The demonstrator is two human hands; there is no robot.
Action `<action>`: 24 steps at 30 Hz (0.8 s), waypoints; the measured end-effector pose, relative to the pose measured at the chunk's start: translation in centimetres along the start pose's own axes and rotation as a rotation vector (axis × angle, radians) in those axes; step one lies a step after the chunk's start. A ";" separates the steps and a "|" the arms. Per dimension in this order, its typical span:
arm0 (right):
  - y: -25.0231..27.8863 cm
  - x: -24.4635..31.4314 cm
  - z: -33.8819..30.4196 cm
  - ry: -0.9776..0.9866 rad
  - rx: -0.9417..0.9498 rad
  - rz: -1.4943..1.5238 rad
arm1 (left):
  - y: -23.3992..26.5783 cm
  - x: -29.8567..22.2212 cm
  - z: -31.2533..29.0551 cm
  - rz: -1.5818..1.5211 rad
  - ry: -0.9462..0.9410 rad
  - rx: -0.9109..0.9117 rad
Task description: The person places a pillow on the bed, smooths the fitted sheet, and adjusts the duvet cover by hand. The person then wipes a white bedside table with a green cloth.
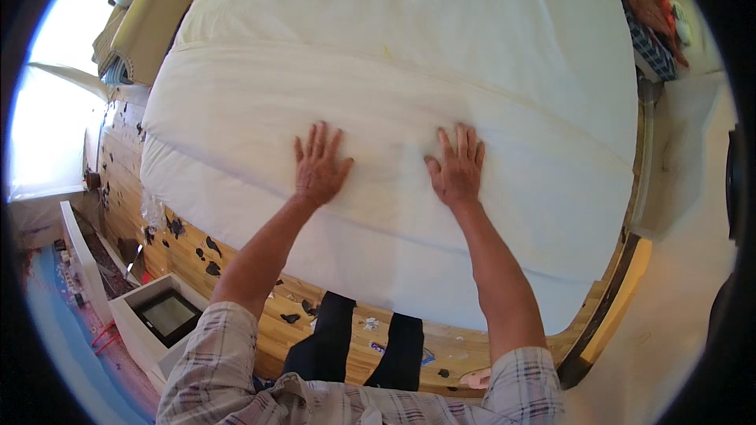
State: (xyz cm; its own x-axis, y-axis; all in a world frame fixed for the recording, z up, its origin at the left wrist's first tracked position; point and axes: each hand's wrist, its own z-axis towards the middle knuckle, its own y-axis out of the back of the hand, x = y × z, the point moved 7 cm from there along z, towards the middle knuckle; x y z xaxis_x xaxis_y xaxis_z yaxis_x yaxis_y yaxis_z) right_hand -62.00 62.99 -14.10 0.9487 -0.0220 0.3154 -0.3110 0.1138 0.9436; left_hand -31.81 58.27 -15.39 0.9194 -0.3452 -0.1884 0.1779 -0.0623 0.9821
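Observation:
A large bed in white bedding fills the middle of the view. Across its near part lies a folded-over band of white cloth, with creases and a lower edge running below my hands. Flat on that band rests my left hand, fingers spread and nothing in it. To its right my right hand also presses on the cloth, palm down with the fingers apart. Both forearms reach forward from plaid sleeves.
Dark scraps litter the wooden floor. At lower left stands a white drawer with a dark-framed item inside. A cream padded chair is at far left; clothes are piled at far right beside a pale wall.

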 end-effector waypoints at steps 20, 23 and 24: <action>-3.1 -0.7 12.6 -0.094 -0.191 -0.116 | -3.7 2.3 2.3 0.005 0.055 0.053; -3.8 12.5 7.9 0.159 -0.160 0.085 | -2.5 2.9 2.1 -0.085 0.053 0.024; -5.2 15.7 6.7 0.191 -0.121 0.173 | -2.3 2.7 2.2 -0.114 0.043 0.014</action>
State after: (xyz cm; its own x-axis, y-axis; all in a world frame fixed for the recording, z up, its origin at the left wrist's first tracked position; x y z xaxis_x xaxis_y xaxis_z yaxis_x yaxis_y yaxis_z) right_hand -45.82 55.43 -13.37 0.8790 0.1944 0.4354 -0.4714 0.2176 0.8546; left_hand -30.53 55.42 -18.19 0.9076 -0.2948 -0.2988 0.2779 -0.1116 0.9541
